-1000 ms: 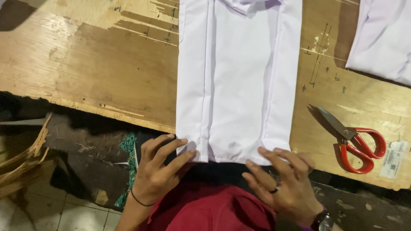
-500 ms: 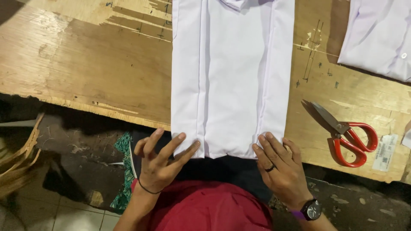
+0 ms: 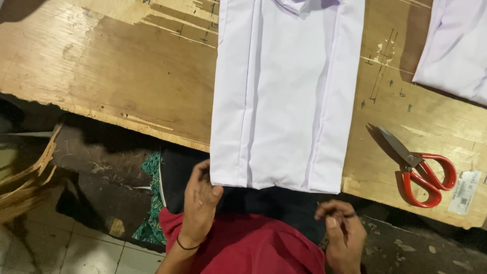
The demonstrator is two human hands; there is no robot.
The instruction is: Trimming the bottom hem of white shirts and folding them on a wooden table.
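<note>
A white garment (image 3: 284,96), folded into a long panel with lengthwise creases, lies on a worn plywood table (image 3: 116,76). Its lower hem hangs just over the near edge. My left hand (image 3: 199,202) is at the hem's lower left corner, thumb against the cloth and fingers closed along its edge. My right hand (image 3: 343,234) hovers below the hem's right end with the fingers curled in, apart from the cloth and holding nothing I can see.
Red-handled scissors (image 3: 423,170) lie on the table to the right of the garment, next to a small paper tag (image 3: 464,192). Another white cloth (image 3: 456,45) lies at the far right corner. Woven strips (image 3: 25,182) stick out at the left.
Both hands lay flat on the hem before. My right hand has now dropped off the cloth and curled shut, while my left hand has turned and closed on the left corner.
</note>
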